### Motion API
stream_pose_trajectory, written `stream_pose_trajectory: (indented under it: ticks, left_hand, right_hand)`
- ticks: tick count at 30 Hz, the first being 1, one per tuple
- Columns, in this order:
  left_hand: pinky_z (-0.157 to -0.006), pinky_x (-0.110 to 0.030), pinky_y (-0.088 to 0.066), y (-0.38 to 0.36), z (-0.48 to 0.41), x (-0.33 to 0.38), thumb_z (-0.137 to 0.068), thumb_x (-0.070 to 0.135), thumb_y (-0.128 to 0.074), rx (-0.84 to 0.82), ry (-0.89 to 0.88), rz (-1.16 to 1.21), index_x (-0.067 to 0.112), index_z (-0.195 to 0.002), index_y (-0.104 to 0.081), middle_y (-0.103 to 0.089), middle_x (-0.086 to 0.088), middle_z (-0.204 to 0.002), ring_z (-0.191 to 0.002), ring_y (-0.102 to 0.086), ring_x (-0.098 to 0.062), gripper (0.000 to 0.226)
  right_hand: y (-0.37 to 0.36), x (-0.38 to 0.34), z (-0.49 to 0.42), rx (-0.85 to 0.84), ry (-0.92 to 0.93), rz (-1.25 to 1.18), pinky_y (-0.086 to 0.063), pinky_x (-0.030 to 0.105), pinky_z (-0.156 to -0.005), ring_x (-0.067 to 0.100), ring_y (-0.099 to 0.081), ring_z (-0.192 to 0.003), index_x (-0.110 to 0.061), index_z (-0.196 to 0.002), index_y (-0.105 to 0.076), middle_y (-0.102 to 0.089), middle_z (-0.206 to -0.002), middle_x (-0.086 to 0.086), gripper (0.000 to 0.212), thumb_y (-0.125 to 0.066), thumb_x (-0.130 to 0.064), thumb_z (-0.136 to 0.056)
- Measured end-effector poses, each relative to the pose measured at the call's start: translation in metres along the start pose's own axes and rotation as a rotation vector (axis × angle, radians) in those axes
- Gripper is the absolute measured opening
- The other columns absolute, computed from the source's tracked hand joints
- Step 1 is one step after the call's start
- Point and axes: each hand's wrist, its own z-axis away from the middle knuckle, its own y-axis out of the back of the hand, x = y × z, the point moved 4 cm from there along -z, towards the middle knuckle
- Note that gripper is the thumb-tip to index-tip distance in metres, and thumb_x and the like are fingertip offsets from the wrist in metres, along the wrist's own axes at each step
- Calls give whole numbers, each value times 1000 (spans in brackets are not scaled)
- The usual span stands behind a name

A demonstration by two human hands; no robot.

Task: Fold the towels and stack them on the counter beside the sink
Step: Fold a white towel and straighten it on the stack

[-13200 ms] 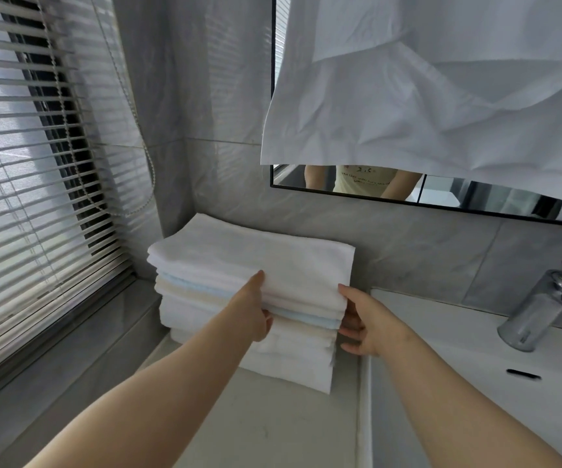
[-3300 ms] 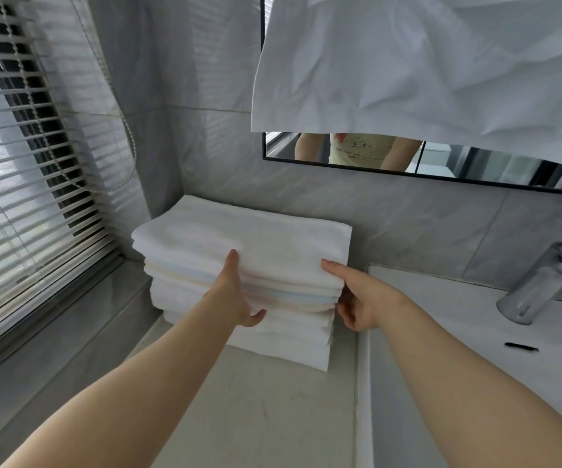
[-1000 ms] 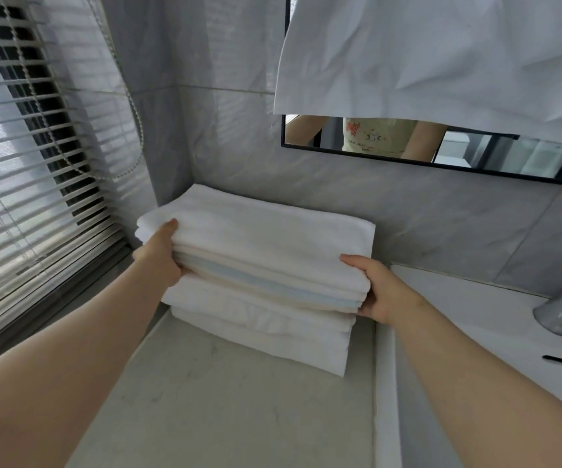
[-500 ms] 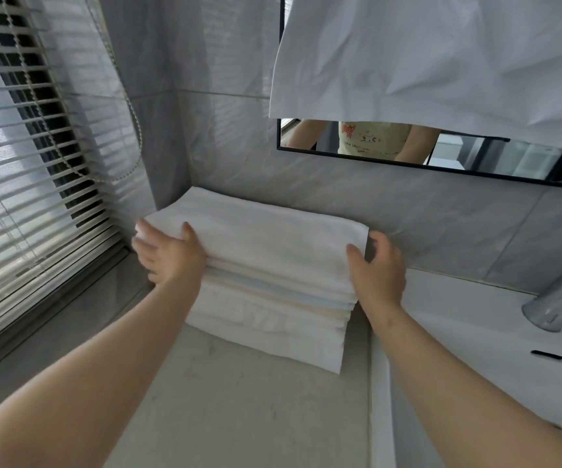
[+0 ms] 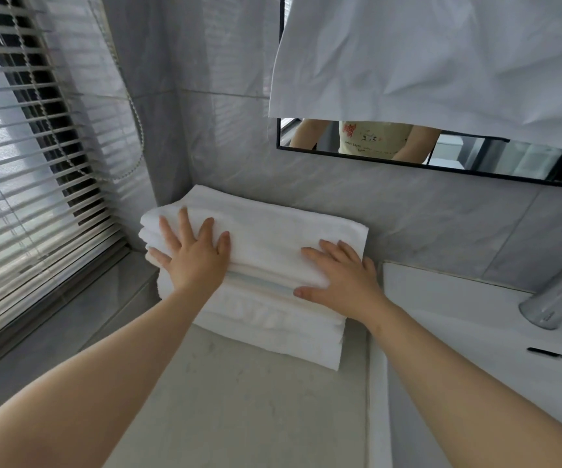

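Observation:
A stack of several folded white towels sits on the pale counter in the corner, against the grey tiled wall and left of the sink. One layer in the stack shows a light blue edge. My left hand lies flat on the top towel near its left end, fingers spread. My right hand lies flat on the top towel near its right front corner, thumb over the front edge. Neither hand grips anything.
A window with slatted blinds and a bead cord fills the left side above a grey sill. A mirror hangs behind, partly covered by a white cloth. A chrome tap stands at the right.
Both hands have moved from the sides of the stack up onto the top towel and now lie flat on it with fingers spread. The stack stays in its place.

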Motion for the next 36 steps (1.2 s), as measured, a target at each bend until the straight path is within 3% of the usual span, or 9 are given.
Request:
stream_pose_trajectory:
  ticks: [2,4,6,10,17,22,28,33,36]
  left_hand:
    - [-112,-55,11,2,12,14,-99,48,-21,44,-172,-81,36,-147,-22,4,6,-159,-144,18,-22,50]
    - [-114,-54,11,-7,24,28,-99,48,-16,-59,-356,-169,39,-148,-17,-4,8,-159,-146,13,-19,50]
    - [-114,-55,11,-15,26,31,-99,48,-13,-160,-415,-221,43,-146,-19,-14,11,-157,-147,4,-17,48]
    - [-114,-54,8,-10,12,24,-99,49,-14,-207,-407,-248,45,-143,-24,-21,13,-154,-146,-4,-17,46]
    - [-117,-49,5,0,-21,-18,-94,60,-13,-245,-164,-332,45,-147,-11,-4,2,-159,-146,5,-27,55]
    - [-116,-52,-3,7,-37,-40,-94,60,-15,-302,-48,-349,40,-148,-8,-4,-3,-158,-145,1,-28,58]
    - [-113,-58,5,13,-36,-33,-95,55,-16,-325,23,-356,33,-148,-13,-2,-3,-159,-146,7,-27,58]
    - [-115,-52,4,11,-25,21,-100,36,-20,-258,-311,-332,30,-151,-7,2,7,-159,-146,8,-18,52]
    - [-117,-51,0,-7,-9,52,-101,37,-18,-364,-481,-312,32,-151,-4,0,8,-159,-147,4,-18,51]
  right_hand:
    - [-1,7,5,-5,-7,23,-4,51,-115,15,9,-146,-50,-144,-14,1,-159,-12,70,-46,-66,-84]
    - [-5,10,9,-43,-7,24,-5,51,-115,15,10,-146,-49,-145,-12,3,-159,-12,66,-42,-64,-88]
    - [-4,9,9,-45,-21,45,-4,51,-115,16,8,-146,-46,-146,-12,2,-159,-10,64,-40,-62,-90]
    - [-1,-5,8,0,14,111,1,48,-116,14,3,-146,-34,-148,-15,-3,-159,-8,71,-45,-58,-89]
    - [-7,1,11,-14,-2,84,-4,41,-116,12,2,-146,-34,-150,-11,-1,-159,-11,62,-41,-45,-96]
    - [-8,-5,8,-13,-15,73,-5,41,-116,13,2,-146,-32,-149,-12,-2,-159,-11,63,-42,-44,-95]
    - [-5,-5,10,-19,-51,-32,-6,43,-117,12,2,-146,-31,-149,-16,-4,-159,-11,69,-44,-56,-91]
    - [10,6,7,175,-255,-237,-10,43,-116,18,-2,-146,-30,-149,-19,-8,-159,-6,58,-35,-50,-97]
    - [12,9,-4,93,-262,-191,-10,44,-115,20,2,-146,-30,-149,-17,-2,-160,-5,55,-34,-42,-98]
